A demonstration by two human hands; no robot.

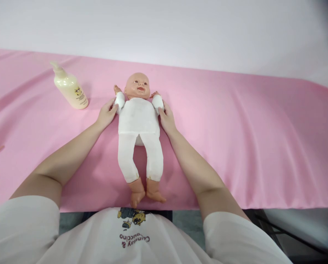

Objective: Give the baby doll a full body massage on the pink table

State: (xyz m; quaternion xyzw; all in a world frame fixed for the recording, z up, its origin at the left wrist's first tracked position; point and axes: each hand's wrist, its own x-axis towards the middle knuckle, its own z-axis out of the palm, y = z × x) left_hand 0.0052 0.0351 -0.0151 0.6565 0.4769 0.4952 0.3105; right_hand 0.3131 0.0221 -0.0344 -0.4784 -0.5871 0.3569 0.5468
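- Head view, and there's the doll point(138, 117), flat on its back in the middle of it all, face up, lying on the pink cloth point(235, 139) that covers the surface.
- Its bare head point(138, 86) points away from the person; the legs point(127, 157) come down toward the person, a little apart, with cloth showing between them, and the bare feet point(137, 192) reach the near edge.
- Left hand point(108, 113), right up against the doll's side: the grip is pinching the doll's arm point(120, 101) by its white sleeve, thumb on top, the fingers partly hidden behind.
- Right hand point(167, 118), a mirror of that on the doll's other side: this grip pinches the other arm point(157, 102), thumb over the white sleeve, fingers round its outer side.
- Both of the doll's arms are bent up beside its shoulders, little hands near the head.
- Out to the left of the doll's head, a cream pump bottle point(72, 90) stands on the cloth, apart from the left hand.
- Much farther left of the doll, a small tan scrap point(0, 148), too small to make out.
- Beyond the doll's head, a plain white backdrop point(164, 29); just below its feet, the person's white shirt point(92, 238) with a printed figure point(133, 218).
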